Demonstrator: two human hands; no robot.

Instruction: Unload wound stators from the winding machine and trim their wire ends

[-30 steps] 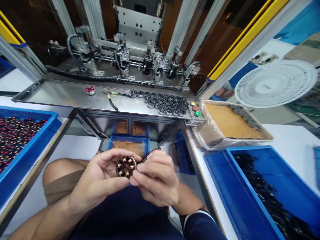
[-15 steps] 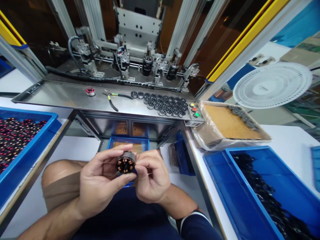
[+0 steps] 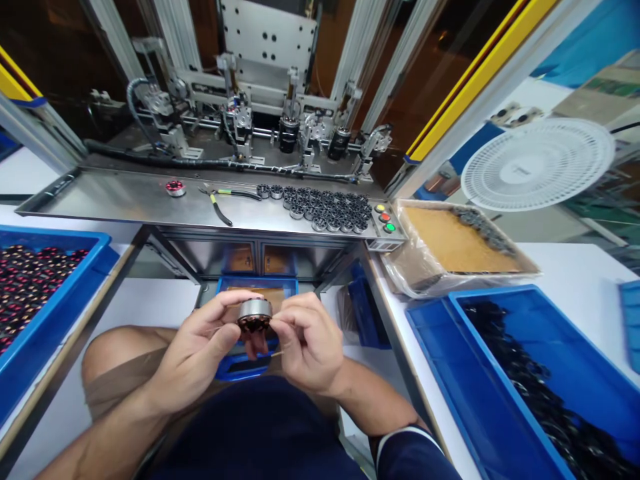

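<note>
A motor stator (image 3: 255,308) with a silver ring and copper windings is held above my lap, its wound side tilted down and toward me. My left hand (image 3: 197,353) is closed round its left side, with fingers behind and below and the thumb at the near edge. At its right edge my right hand (image 3: 313,347) is closed in a pinch. A thin copper-coloured wire (image 3: 277,354) shows by these fingertips; its exact path is partly hidden by them.
On the metal ledge lie a red-topped stator (image 3: 175,189), cutting pliers (image 3: 219,203) and many black stators (image 3: 327,208), beside a button box (image 3: 385,227). Blue bins (image 3: 103,243) (image 3: 457,300) flank me. A carton (image 3: 415,267) and white fan (image 3: 537,167) stand right; machine fixtures behind.
The stator has been tipped so that its silver side shows more and its wound face points lower. My left thumb has shifted up and left along it. The view has moved slightly.
</note>
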